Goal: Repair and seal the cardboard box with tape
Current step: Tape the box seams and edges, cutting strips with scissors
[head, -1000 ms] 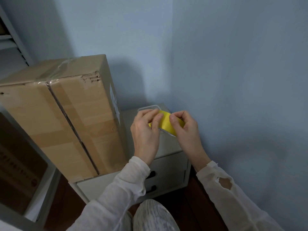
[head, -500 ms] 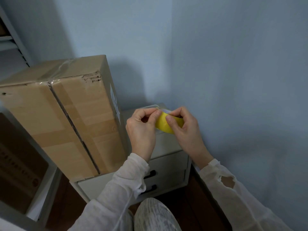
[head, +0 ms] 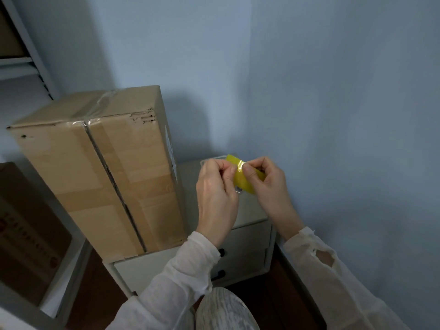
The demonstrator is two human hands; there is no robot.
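Observation:
A tall cardboard box (head: 100, 167) stands on a white drawer unit (head: 247, 241), its centre seam running down the near face and a torn patch near its top right corner. To the right of the box, both hands hold a yellow roll of tape (head: 240, 179) above the drawer unit. My left hand (head: 216, 194) pinches the roll's left side with curled fingers. My right hand (head: 269, 184) grips its right side, thumb pressed on the tape surface. A clear loop of tape shows behind the roll.
Blue walls meet in a corner right behind the hands. A brown printed carton (head: 26, 234) sits in a white shelf at lower left. Grey shelving (head: 21, 63) rises at upper left. My knee (head: 226, 310) is at the bottom edge.
Both hands have turned the tape roll slightly between them, so more of its yellow side shows. The box has not moved.

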